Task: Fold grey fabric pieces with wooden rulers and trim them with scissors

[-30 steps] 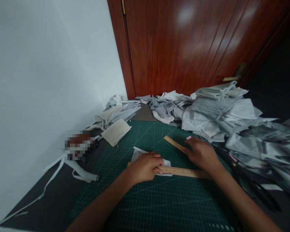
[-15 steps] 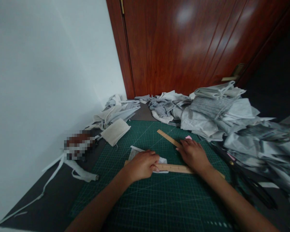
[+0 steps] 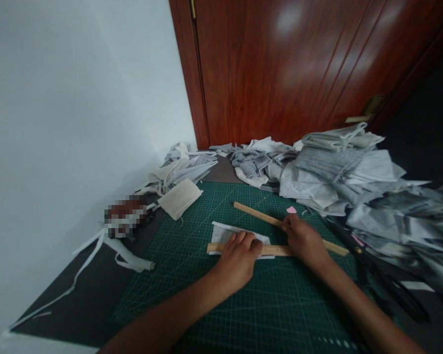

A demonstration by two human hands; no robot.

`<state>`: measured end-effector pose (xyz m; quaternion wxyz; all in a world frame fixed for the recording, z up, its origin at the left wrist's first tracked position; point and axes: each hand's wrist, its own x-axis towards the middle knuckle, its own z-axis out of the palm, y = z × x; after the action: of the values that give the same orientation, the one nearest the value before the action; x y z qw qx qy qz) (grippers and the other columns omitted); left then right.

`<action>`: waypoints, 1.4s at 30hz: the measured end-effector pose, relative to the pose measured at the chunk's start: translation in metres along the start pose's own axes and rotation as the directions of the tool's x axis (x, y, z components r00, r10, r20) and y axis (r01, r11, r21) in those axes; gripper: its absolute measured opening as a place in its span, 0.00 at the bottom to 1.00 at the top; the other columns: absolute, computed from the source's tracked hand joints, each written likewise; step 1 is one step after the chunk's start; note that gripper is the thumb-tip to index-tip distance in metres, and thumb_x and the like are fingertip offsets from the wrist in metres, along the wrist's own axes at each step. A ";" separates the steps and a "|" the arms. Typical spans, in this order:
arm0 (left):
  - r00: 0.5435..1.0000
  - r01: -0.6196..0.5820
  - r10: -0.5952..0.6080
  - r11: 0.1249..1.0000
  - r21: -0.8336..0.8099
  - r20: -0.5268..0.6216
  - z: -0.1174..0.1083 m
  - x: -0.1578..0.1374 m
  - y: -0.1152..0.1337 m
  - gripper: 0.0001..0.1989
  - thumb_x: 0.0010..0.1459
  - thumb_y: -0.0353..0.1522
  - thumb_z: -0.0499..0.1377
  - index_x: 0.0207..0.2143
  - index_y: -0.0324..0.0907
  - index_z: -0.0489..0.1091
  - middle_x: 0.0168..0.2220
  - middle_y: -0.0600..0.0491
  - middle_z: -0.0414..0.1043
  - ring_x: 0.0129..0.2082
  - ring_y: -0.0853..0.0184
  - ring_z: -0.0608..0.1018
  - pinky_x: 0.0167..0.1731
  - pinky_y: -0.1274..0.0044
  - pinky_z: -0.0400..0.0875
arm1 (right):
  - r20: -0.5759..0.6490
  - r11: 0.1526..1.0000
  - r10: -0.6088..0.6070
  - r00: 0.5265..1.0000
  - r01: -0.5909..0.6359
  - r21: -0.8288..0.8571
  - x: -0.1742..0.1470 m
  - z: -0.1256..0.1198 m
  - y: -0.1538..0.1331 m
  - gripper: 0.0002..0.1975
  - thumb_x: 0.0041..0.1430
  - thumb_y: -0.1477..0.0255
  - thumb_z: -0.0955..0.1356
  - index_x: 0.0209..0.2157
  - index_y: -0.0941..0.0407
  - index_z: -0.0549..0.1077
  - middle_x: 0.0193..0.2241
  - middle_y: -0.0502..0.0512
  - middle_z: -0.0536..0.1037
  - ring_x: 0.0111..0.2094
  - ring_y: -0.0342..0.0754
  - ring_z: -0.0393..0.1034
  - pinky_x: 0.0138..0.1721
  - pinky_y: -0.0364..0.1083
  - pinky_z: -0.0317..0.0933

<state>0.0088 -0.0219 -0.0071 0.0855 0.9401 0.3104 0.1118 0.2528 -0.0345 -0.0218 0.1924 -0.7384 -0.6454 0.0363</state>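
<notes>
Farther ruler of two swung flatter, apparently in right fingers.

Cutting mat: dark green, overlaid with a fine pale grid; a row of whitish dots is printed near the lower right. Upper ruler and lower ruler are both toned light wood-tan. Fabric piece under the lower one: pale grey. Small scrap is coloured pink. Folded cloth: plain cream. Fabric heap is mixed in greys and off-whites, fine streaks seen on some pieces. Scissors: black, pivot brassy. Tabletop: dark grey. Door is finished glossy red-brown, streaked with grain. Wall: bluish white.
</notes>
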 end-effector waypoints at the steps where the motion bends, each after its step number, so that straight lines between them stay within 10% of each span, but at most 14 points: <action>1: 1.000 0.014 -0.014 1.000 0.015 -0.006 0.002 -0.001 0.002 0.15 0.67 0.25 0.53 0.54 0.44 0.70 0.58 0.44 0.68 0.61 0.52 0.68 0.58 0.60 0.65 | -0.015 0.997 -0.042 0.999 0.042 0.059 0.000 -0.002 -0.001 0.10 0.69 0.76 0.60 0.47 0.56 0.71 0.40 0.61 0.81 0.41 0.55 0.77 0.42 0.50 0.66; 5: 0.997 0.074 -0.074 0.997 -0.003 0.008 0.002 -0.004 0.001 0.23 0.69 0.29 0.53 0.65 0.45 0.63 0.71 0.40 0.54 0.72 0.46 0.54 0.63 0.51 0.59 | -0.029 0.917 -0.307 0.951 0.303 0.260 -0.005 -0.012 -0.010 0.18 0.72 0.73 0.58 0.59 0.55 0.68 0.52 0.64 0.78 0.51 0.55 0.75 0.52 0.52 0.68; 11: 1.000 0.008 -0.008 0.999 -0.035 0.003 -0.002 -0.003 -0.003 0.23 0.72 0.35 0.52 0.66 0.42 0.61 0.68 0.42 0.61 0.71 0.51 0.59 0.67 0.55 0.55 | 0.152 0.847 -0.478 0.865 0.408 0.340 -0.012 -0.016 -0.021 0.20 0.72 0.71 0.61 0.62 0.53 0.70 0.46 0.59 0.79 0.47 0.52 0.75 0.52 0.50 0.69; 18: 0.994 0.085 -0.094 0.980 0.180 0.046 0.011 -0.001 0.016 0.20 0.71 0.30 0.54 0.60 0.30 0.69 0.60 0.31 0.70 0.61 0.45 0.72 0.58 0.56 0.66 | 0.202 0.871 -0.491 0.848 0.483 0.091 -0.010 -0.019 -0.019 0.23 0.71 0.73 0.61 0.64 0.53 0.71 0.44 0.62 0.76 0.44 0.55 0.73 0.48 0.53 0.69; 27: 0.995 -0.087 0.068 0.933 0.349 0.066 -0.001 -0.003 0.020 0.10 0.68 0.27 0.57 0.47 0.34 0.77 0.46 0.42 0.78 0.49 0.53 0.77 0.46 0.63 0.74 | 0.167 0.778 -0.552 0.817 0.577 -0.248 -0.023 -0.013 -0.045 0.21 0.66 0.82 0.65 0.58 0.58 0.75 0.45 0.65 0.80 0.42 0.58 0.75 0.44 0.55 0.69; 34: 0.993 0.032 -0.002 0.970 0.239 -0.122 -0.013 -0.001 0.011 0.17 0.67 0.36 0.60 0.54 0.37 0.71 0.52 0.43 0.72 0.54 0.53 0.72 0.54 0.61 0.68 | 0.093 0.839 -0.520 0.849 0.528 -0.134 -0.021 -0.015 -0.042 0.14 0.67 0.77 0.68 0.52 0.56 0.77 0.42 0.60 0.79 0.41 0.57 0.73 0.43 0.53 0.63; 38: 0.992 0.123 -0.118 0.987 0.103 -0.047 -0.016 0.003 -0.001 0.21 0.62 0.46 0.64 0.47 0.39 0.74 0.47 0.45 0.75 0.51 0.52 0.74 0.52 0.60 0.70 | 0.166 0.851 -0.521 0.838 0.524 0.024 -0.017 -0.023 -0.030 0.08 0.69 0.74 0.68 0.45 0.53 0.80 0.39 0.56 0.78 0.41 0.55 0.72 0.43 0.52 0.61; 42: 0.993 0.120 -0.119 0.991 0.051 -0.027 -0.012 0.003 -0.012 0.32 0.62 0.49 0.64 0.60 0.37 0.68 0.63 0.40 0.68 0.64 0.47 0.67 0.63 0.56 0.62 | 0.153 0.835 -0.540 0.827 0.550 -0.026 -0.014 -0.017 -0.028 0.13 0.68 0.77 0.66 0.49 0.53 0.79 0.38 0.57 0.78 0.39 0.55 0.72 0.42 0.52 0.61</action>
<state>0.0008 -0.0095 0.0024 0.0635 0.9204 0.3700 0.1096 0.2298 -0.0496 0.0007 0.1234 -0.5253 -0.8419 0.0091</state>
